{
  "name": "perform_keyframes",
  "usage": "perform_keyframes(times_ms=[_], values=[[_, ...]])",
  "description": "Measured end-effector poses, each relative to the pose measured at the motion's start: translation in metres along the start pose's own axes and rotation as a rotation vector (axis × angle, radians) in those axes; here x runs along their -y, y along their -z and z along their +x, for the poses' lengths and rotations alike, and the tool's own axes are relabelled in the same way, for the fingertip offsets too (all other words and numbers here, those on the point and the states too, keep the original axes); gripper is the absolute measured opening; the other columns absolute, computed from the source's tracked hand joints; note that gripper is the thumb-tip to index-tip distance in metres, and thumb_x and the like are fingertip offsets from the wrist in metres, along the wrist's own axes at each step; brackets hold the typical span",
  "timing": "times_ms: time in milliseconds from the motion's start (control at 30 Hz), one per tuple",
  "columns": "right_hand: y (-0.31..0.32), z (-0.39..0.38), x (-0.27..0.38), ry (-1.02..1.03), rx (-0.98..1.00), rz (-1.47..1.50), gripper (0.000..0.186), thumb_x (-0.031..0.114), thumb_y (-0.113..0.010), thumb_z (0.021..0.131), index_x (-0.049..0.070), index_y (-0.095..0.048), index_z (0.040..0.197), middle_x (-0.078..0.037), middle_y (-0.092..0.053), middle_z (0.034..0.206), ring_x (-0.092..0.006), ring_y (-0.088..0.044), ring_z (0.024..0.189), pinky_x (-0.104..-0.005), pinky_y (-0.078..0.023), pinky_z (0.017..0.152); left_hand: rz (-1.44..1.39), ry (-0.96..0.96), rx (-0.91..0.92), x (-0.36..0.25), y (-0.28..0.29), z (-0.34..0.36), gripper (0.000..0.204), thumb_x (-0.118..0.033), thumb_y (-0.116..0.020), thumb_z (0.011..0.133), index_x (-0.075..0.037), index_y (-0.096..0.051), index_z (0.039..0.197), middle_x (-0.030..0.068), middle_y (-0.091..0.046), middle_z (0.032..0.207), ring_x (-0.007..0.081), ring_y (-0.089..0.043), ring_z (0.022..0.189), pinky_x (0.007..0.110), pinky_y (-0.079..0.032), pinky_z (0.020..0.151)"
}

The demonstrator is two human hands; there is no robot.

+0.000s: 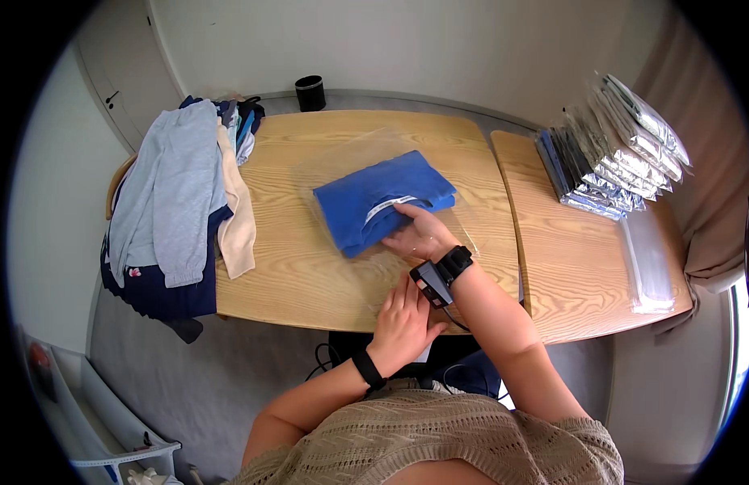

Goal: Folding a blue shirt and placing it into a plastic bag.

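A folded blue shirt (382, 190) lies in the middle of the wooden table, its collar edge with a pale label turned toward me. Clear plastic, apparently a bag (352, 152), spreads around and under it; which layers cover the shirt I cannot tell. My right hand (423, 236) grips the shirt at the collar, palm up, thumb on top and fingers at its near edge. Closer to me, my left hand (402, 325) rests with fingers stretched out at the table's front edge, by the near end of the plastic. A black strap with a small device sits on my right wrist.
Loose clothes, with grey sweatpants (172, 194) on top, heap over the table's left end. On the right tabletop (564, 275) stand a stack of bagged garments (613, 153) and a pile of clear bags (649, 263). A black bin (310, 94) stands behind the table.
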State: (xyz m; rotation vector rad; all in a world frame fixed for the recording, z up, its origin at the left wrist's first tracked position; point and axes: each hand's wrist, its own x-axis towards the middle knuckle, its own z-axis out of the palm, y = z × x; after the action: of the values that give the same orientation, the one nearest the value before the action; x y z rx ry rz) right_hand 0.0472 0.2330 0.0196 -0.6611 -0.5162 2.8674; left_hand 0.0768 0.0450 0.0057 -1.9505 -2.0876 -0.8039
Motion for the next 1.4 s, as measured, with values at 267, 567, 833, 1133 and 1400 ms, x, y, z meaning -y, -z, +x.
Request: perform_keyframes(times_ms=[267,567,833,1133,1400], values=[[-0.007,-0.006,-0.011,-0.063,-0.208,-0.164,0.034,0.018,-0.05,0.095,0.003,-0.043,0.124,-0.012,-0.048,0.126,-0.025,-0.048,0.115,-0.0413,-0.043,0.097,0.007,-0.009,0.212,0.003,0.007,-0.015,0.06,-0.04,-0.067,0.075,0.007,-0.055,0.11,0.0259,-0.05,0.116,0.0407,-0.044,0.116,0.044,-0.036,0.099],[-0.015,0.032,-0.031,0.141,-0.152,-0.006,0.03,0.012,-0.046,0.096,0.003,-0.04,0.124,-0.012,-0.046,0.126,-0.0269,-0.049,0.112,-0.0448,-0.046,0.093,0.03,-0.145,0.385,0.002,0.043,-0.048,0.069,-0.039,-0.066,0.077,0.004,-0.045,0.127,0.0253,-0.041,0.131,0.0364,-0.036,0.126,0.04,-0.037,0.102],[-0.01,0.056,-0.008,0.055,-0.162,-0.088,0.024,0.014,-0.048,0.096,0.001,-0.044,0.115,-0.015,-0.048,0.117,-0.0299,-0.055,0.098,-0.0397,-0.055,0.082,0.07,-0.133,0.418,0.001,0.041,-0.054,0.068,-0.038,-0.065,0.078,0.003,-0.044,0.127,0.025,-0.039,0.133,0.0365,-0.036,0.126,0.044,-0.041,0.097],[-0.021,-0.03,-0.036,-0.2,0.026,-0.416,0.034,0.01,-0.051,0.091,0.003,-0.044,0.123,-0.012,-0.06,0.101,-0.0228,-0.061,0.09,-0.0328,-0.051,0.081,-0.338,-0.155,0.443,0.02,0.068,-0.051,0.051,-0.025,-0.067,0.079,0.002,-0.053,0.12,0.0262,-0.037,0.137,0.034,-0.04,0.125,0.038,-0.04,0.099],[-0.005,-0.168,0.033,0.45,-0.142,-1.033,0.013,0.01,-0.054,0.088,0.0,-0.061,0.092,-0.005,-0.062,0.083,-0.0125,-0.058,0.075,-0.0246,-0.047,0.069,-0.959,0.931,0.057,0.107,0.119,-0.038,0.032,-0.036,-0.051,0.093,-0.005,-0.058,0.088,0.0041,-0.058,0.081,0.0098,-0.057,0.067,0.023,-0.044,0.056]])
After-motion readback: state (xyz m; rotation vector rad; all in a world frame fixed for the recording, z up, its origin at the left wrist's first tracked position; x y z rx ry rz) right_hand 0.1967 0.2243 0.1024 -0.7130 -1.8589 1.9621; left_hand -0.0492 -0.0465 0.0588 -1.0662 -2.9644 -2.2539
